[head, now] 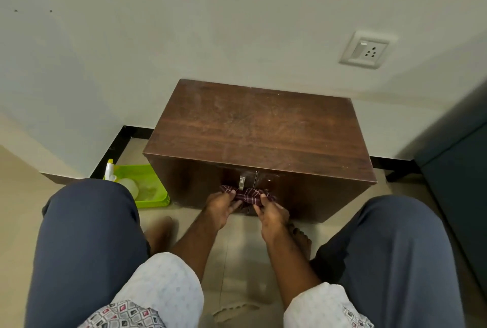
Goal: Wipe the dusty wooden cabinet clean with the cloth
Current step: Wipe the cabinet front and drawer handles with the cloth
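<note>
Nearest, at 6 o'clock, 2 knees frame the bare forearms. Just beyond, the left hand (223,207) and right hand (268,211) are each closed on an end of the checked maroon cloth (249,195), bunched between them low against the cabinet (259,148) doors, below the metal handle (242,180). Wiping looks barely begun: the top, toward 12 o'clock, shows pale dust and scuffs across its dark wood, so nearly everything remains. At 10 o'clock of the hands, a green tray (152,190) on the floor holds a spray bottle (116,176), partly hidden by the left knee.
</note>
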